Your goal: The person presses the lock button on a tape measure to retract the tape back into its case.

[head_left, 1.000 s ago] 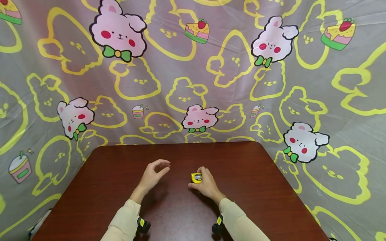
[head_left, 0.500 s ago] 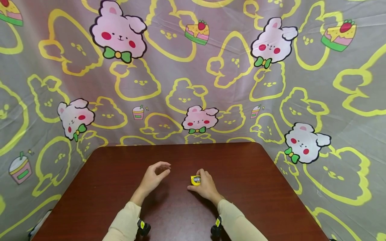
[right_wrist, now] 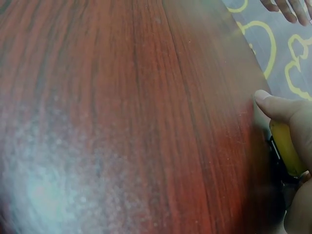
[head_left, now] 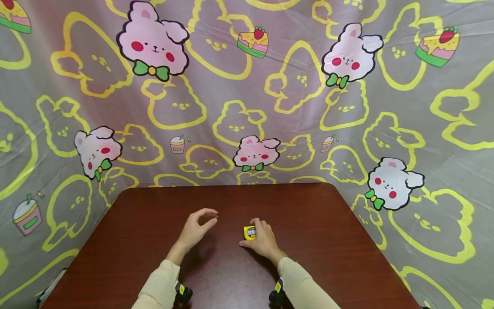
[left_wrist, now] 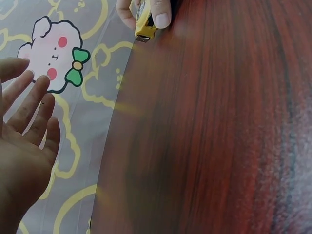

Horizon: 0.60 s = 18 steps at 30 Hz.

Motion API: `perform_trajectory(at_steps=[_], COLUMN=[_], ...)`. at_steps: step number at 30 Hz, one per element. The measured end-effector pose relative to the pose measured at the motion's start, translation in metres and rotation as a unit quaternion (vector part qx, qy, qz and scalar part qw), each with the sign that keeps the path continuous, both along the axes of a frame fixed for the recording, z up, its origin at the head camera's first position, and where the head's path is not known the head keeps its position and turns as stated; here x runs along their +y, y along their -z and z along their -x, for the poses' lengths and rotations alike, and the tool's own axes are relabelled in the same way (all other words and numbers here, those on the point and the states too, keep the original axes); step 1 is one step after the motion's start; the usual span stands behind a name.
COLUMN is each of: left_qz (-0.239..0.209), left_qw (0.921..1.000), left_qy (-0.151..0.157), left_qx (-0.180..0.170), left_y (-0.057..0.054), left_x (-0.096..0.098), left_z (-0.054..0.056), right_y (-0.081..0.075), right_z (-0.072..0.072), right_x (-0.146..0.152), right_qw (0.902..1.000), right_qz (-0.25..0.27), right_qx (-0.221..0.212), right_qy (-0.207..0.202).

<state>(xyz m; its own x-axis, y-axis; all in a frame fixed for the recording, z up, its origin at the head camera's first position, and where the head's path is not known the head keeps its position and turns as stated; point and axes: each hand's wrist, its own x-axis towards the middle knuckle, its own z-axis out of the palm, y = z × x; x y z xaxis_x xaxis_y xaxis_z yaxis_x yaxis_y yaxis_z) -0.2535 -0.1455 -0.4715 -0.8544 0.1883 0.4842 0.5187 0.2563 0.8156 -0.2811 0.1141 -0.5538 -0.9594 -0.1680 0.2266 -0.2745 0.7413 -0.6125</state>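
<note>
A yellow tape measure point(head_left: 249, 233) with a grey label is in my right hand point(head_left: 264, 240), gripped between thumb and fingers over the middle of the table. In the left wrist view the tape measure point(left_wrist: 145, 22) shows its metal tape end at the lower corner. Part of its yellow case point(right_wrist: 286, 146) appears below the thumb in the right wrist view. My left hand point(head_left: 197, 225) is held above the table to the left, fingers loosely bent and apart from the thumb, with nothing in it. A gap separates it from the tape measure.
The dark red-brown wooden table point(head_left: 154, 206) has rounded far corners. A grey curtain point(head_left: 216, 128) printed with yellow outlines and rabbit faces surrounds its back and sides. Black cameras point(head_left: 184, 294) are strapped to both wrists.
My right hand has drawn the tape measure slightly toward me, and its label has turned a little. The left hand has stayed nearly still.
</note>
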Motion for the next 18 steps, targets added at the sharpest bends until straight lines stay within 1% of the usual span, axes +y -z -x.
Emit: perform_trajectory(at_steps=[8, 13, 18], left_qz=[0.001, 0.012, 0.017], left_qw=[1.0000, 0.9999, 0.9998], left_qy=[-0.006, -0.007, -0.012], left_qx=[0.003, 0.000, 0.004], left_y=[0.000, 0.001, 0.016], left_x=[0.000, -0.001, -0.007], left_z=[0.000, 0.001, 0.016], right_y=[-0.001, -0.002, -0.008], right_z=[0.000, 0.000, 0.003], right_x=[-0.001, -0.001, 0.004], right_qw=[1.0000, 1.0000, 0.9998], right_qz=[-0.007, -0.004, 0.005], right_qx=[0.006, 0.006, -0.009], right_qy=[-0.001, -0.001, -0.017])
